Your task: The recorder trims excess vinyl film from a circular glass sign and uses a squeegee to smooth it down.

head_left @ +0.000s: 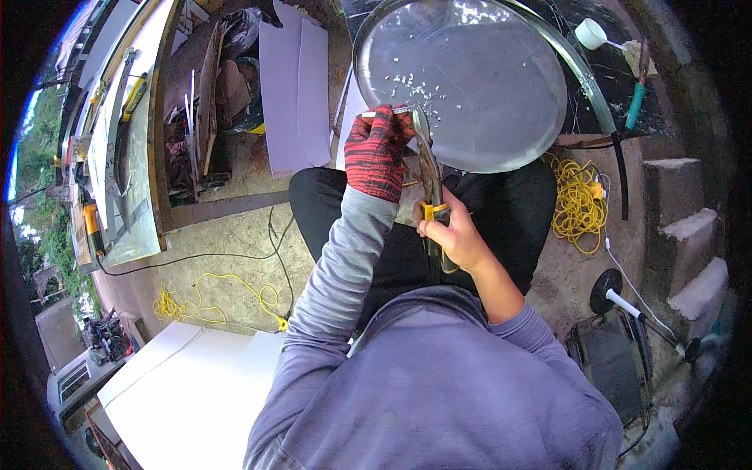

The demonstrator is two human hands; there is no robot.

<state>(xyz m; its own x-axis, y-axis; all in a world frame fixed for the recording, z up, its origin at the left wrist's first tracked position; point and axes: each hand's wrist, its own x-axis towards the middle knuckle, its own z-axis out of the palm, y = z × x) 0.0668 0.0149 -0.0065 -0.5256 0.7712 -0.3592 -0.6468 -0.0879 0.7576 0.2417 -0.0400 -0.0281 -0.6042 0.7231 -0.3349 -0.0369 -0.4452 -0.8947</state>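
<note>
My left hand (377, 153), in a red and black knit glove, is closed on a thin pale metallic strip (396, 110). The strip's right end meets the jaws of long dark metal snips (428, 168). My bare right hand (453, 233) is wrapped round the handles of the snips, where a yellow band (435, 210) shows. Whether the jaws bite on the strip is too small to tell. Just beyond both hands lies a large round metal tray (501, 102), its near rim by my lap. Small whitish bits (409, 83) are scattered on its left part.
A coiled yellow cord (578, 205) lies right of my knee, near concrete steps (685, 227). A white cup with a handle (591, 34) and a teal-handled tool (635, 106) lie beyond the tray. Leftward are a grey board (295, 94), a workbench (141, 227) and white panels (184, 392).
</note>
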